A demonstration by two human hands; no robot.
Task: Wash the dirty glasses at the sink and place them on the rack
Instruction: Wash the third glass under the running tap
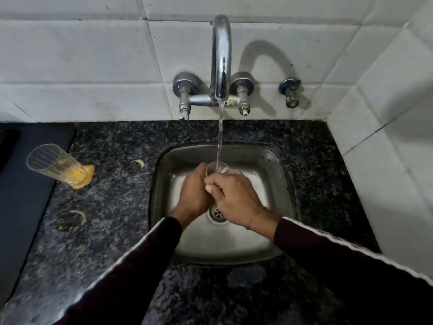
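Both hands hold one clear glass (216,170) over the middle of the sink (278,165), under the tap (221,59). The water stream (220,137) falls straight into the open mouth of the glass, so its long axis is close to upright, with the mouth a little away from the person. The left hand (194,191) has its fingers curled around the left side of the glass. The right hand (234,200) grips it from the right and front, and its thumb lies across the near wall. The glass sits between the two hands, at their fingertips, and most of its body is hidden by them.

A second glass (58,165) stands on the counter (117,184) well to the left of the sink, with yellow residue at its base. It is on the left hand's side, so I judge that hand is the nearer one to fetch it later. No rack is in view, so I cannot tell which way the washed glass must go.
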